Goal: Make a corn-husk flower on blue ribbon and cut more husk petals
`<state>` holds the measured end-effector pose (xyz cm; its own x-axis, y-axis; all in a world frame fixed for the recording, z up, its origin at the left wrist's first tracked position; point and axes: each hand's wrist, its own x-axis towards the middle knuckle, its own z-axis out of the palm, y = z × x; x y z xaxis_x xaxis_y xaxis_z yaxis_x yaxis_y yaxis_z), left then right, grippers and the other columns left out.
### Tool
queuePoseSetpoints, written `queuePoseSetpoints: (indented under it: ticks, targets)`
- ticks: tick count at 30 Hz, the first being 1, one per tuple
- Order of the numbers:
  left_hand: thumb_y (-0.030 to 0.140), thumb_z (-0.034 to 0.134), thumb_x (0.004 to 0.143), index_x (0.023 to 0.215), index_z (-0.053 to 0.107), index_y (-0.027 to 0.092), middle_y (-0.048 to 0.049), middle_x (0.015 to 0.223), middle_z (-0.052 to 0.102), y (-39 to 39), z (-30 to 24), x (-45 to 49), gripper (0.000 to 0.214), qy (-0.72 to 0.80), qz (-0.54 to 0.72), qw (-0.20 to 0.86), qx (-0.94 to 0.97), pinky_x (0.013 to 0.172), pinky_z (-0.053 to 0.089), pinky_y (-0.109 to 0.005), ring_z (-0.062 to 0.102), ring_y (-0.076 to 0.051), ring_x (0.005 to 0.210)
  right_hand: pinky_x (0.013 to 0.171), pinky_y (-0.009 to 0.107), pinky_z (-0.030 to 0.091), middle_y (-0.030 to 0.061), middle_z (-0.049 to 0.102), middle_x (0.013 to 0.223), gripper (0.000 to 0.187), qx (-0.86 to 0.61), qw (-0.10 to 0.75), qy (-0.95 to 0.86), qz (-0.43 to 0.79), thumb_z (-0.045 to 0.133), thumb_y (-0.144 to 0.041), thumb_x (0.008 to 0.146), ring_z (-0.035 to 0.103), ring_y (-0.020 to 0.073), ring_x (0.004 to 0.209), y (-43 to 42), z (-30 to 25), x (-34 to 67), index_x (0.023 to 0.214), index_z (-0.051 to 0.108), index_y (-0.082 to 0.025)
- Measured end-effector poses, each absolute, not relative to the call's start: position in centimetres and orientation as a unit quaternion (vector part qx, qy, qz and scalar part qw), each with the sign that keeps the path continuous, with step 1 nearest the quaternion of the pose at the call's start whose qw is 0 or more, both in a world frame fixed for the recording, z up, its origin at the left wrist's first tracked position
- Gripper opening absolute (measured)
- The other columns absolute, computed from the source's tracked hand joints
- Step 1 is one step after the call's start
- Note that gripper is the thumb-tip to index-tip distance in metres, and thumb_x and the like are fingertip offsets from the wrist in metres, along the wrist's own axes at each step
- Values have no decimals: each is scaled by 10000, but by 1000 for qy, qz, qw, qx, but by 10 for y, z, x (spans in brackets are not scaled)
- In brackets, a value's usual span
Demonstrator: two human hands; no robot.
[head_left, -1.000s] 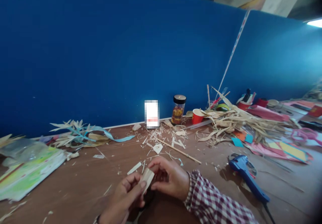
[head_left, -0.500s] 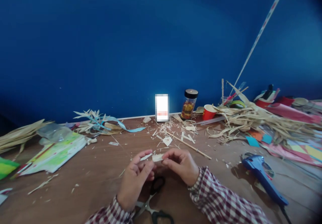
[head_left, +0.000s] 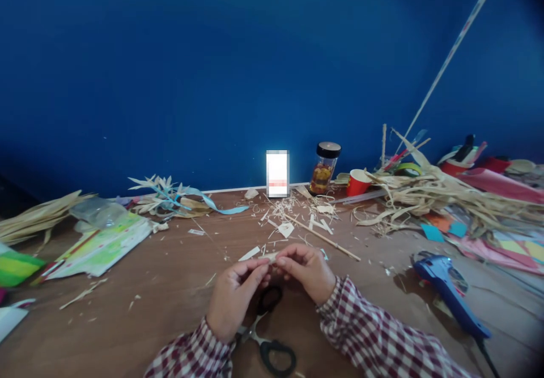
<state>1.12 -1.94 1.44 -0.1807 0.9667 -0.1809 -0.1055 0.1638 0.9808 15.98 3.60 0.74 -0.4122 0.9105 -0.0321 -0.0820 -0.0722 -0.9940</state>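
Observation:
Between my two hands is a small pale strip of dried husk (head_left: pixel 270 258), mostly covered by the fingers. My left hand (head_left: pixel 238 292) pinches one end of it between thumb and fingers. The other end sits in the pinch of my right hand (head_left: pixel 306 271), and the fingertips of both hands almost meet. Scissors with black handles (head_left: pixel 278 357) lie spread on the table just under my wrists, their blades partly behind my left sleeve. A thin bamboo stick (head_left: pixel 325 239) and pale scraps (head_left: pixel 286 229) lie just beyond the hands.
A blue glue gun (head_left: pixel 450 293) lies on the right, its cord trailing. Behind it spreads a heap of dried husks (head_left: pixel 408 196). A lidded jar (head_left: pixel 324 168) and a red paper cup (head_left: pixel 358 183) stand near the blue wall. Painted paper (head_left: pixel 106 247) and husk bundles (head_left: pixel 42 213) occupy the left.
My fingertips have drawn closer together, covering more of the husk strip. My left hand has turned slightly, its fingers curling in. The whole view has shifted a little.

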Motion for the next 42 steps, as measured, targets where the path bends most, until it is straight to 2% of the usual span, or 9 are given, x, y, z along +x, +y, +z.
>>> queuePoseSetpoints:
  ticks: [9, 13, 20, 27, 29, 32, 35, 42]
  targets:
    - [281, 756, 538, 738, 694, 119, -36, 688, 678, -17, 7, 14, 265, 557, 563, 560, 245, 582, 496, -184, 591, -98, 607, 513, 203, 451, -16, 632, 597, 261, -380, 372, -513, 674, 696, -367, 627, 564, 89, 532, 36, 3, 160, 727, 607, -143]
    - [271, 762, 532, 672, 668, 108, -15, 603, 654, -18, 8, 14, 234, 545, 574, 565, 233, 560, 487, -172, 579, -81, 561, 520, 215, 458, -12, 640, 606, 268, -383, 377, -511, 671, 698, -370, 624, 572, 97, 535, 35, 3, 160, 733, 604, -143]
    - [262, 770, 511, 644, 630, 99, -15, 572, 651, -18, 11, 16, 253, 561, 574, 551, 228, 553, 486, -181, 584, -91, 549, 517, 209, 462, -19, 626, 567, 252, -389, 387, -493, 674, 713, -331, 599, 570, 94, 524, 33, 7, 157, 701, 590, -136]
    - [254, 746, 553, 628, 542, 113, 4, 541, 629, -19, 11, 18, 259, 559, 577, 534, 265, 504, 448, -149, 555, -66, 499, 498, 198, 448, -43, 600, 534, 224, -387, 393, -498, 669, 690, -285, 621, 546, 81, 489, 31, 8, 156, 691, 532, -143]
    - [243, 743, 560, 669, 496, 140, 39, 502, 593, -19, 12, 18, 290, 552, 584, 530, 270, 480, 434, -143, 546, -64, 476, 488, 194, 436, -68, 582, 527, 258, -378, 403, -500, 667, 687, -258, 624, 543, 82, 480, 32, 8, 156, 735, 472, -168]
    - [233, 728, 591, 868, 479, 173, 60, 516, 584, -19, 14, 18, 377, 544, 581, 539, 275, 501, 455, -157, 568, -79, 503, 485, 190, 414, -93, 567, 525, 338, -365, 417, -506, 661, 679, -224, 633, 527, 77, 466, 34, 8, 156, 812, 393, -198]
    - [235, 706, 628, 1033, 458, 176, 10, 625, 637, -19, 15, 17, 479, 549, 562, 554, 275, 546, 489, -185, 596, -94, 562, 498, 196, 407, -94, 556, 534, 331, -360, 422, -510, 658, 654, -225, 663, 513, 74, 468, 35, 7, 158, 849, 381, -198]
    - [213, 658, 687, 1132, 465, 144, -73, 751, 662, -21, 20, 15, 490, 539, 519, 596, 290, 592, 515, -219, 611, -116, 631, 474, 189, 352, -100, 489, 552, 288, -382, 415, -551, 615, 634, -225, 665, 449, 63, 463, 39, 7, 162, 836, 406, -189]
